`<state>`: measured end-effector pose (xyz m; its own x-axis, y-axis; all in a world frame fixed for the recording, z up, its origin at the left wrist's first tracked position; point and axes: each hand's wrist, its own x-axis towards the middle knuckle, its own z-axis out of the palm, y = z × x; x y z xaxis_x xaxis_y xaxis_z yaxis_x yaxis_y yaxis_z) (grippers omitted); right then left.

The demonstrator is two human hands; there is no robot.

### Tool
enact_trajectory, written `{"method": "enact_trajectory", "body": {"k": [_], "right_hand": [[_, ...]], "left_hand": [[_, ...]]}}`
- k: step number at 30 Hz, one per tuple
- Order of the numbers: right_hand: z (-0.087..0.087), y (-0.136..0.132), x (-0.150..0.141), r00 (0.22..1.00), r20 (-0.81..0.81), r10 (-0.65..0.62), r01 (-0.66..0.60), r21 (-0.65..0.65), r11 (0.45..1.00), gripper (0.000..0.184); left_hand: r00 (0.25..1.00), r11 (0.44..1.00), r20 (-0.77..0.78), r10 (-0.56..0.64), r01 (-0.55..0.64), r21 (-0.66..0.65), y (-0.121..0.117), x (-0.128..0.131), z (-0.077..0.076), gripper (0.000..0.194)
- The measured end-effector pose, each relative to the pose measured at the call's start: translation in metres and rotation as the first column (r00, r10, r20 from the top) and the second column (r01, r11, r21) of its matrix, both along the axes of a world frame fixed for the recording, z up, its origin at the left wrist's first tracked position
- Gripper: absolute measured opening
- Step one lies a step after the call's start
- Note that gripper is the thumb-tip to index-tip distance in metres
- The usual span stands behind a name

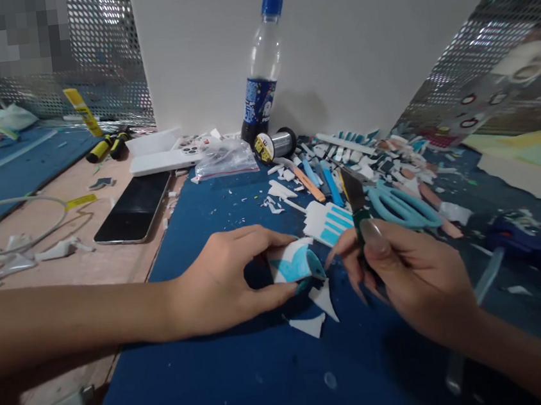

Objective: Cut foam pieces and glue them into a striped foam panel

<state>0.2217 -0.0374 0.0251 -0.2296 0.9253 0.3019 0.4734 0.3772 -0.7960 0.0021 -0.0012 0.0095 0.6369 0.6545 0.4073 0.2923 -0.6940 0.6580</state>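
My left hand (239,273) grips a small white and light-blue foam piece (299,262) with a curved face, thumb and fingers on either side of it. Just right of it, my right hand (398,266) is closed around a craft knife (354,197), its dark blade pointing up and away from the foam. Two thin white offcuts (307,326) lie on the blue mat (222,381) below the foam piece. Behind the hands rests a flat white piece with light-blue stripes (330,220).
Light-blue scissors (403,204), a blue glue gun (531,246) and heaped scraps (366,154) lie to the right. At the back stand a cola bottle (260,81) and a wire spool (277,145). A phone (136,209) and a white cable (62,215) are on the left.
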Motion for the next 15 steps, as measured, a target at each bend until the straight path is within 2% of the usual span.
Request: {"method": "enact_trajectory", "body": {"k": [3, 5, 7, 9, 11, 13, 15], "right_hand": [[-0.0011, -0.0032, -0.0024, 0.985, -0.110, 0.131, -0.148, -0.159, 0.976, 0.037], [-0.0008, -0.0038, -0.0049, 0.975, -0.138, 0.173, -0.200, -0.221, 0.955, 0.039], [0.0002, -0.0034, -0.0066, 0.989, -0.103, 0.107, -0.125, -0.189, 0.974, 0.038], [0.0014, -0.0023, -0.0067, 0.997, -0.056, -0.043, 0.037, -0.109, 0.993, 0.035], [0.0023, -0.0007, -0.0053, 0.982, -0.064, -0.179, 0.176, -0.053, 0.983, 0.032], [0.0027, 0.0008, -0.0031, 0.976, -0.060, -0.207, 0.205, -0.037, 0.978, 0.032], [0.0023, 0.0016, -0.0008, 0.984, -0.025, -0.175, 0.175, -0.006, 0.985, 0.032]], "left_hand": [[0.997, 0.999, -0.047, 0.053, -0.053, -0.008, 0.0000, 0.0003, -0.0026, 0.041], [0.995, 0.997, -0.068, 0.069, -0.070, -0.009, 0.0006, 0.0007, -0.0033, 0.042], [0.995, 0.998, -0.072, 0.064, -0.065, -0.010, 0.0014, 0.0010, -0.0027, 0.040], [0.996, 0.998, -0.065, 0.057, -0.058, -0.014, 0.0019, 0.0011, -0.0015, 0.039], [0.997, 0.998, -0.060, 0.053, -0.054, -0.020, 0.0020, 0.0008, -0.0003, 0.039], [0.997, 0.998, -0.058, 0.046, -0.048, -0.035, 0.0018, 0.0006, 0.0005, 0.039], [0.998, 0.997, -0.054, 0.043, -0.047, -0.067, 0.0016, 0.0003, 0.0008, 0.039]]}}
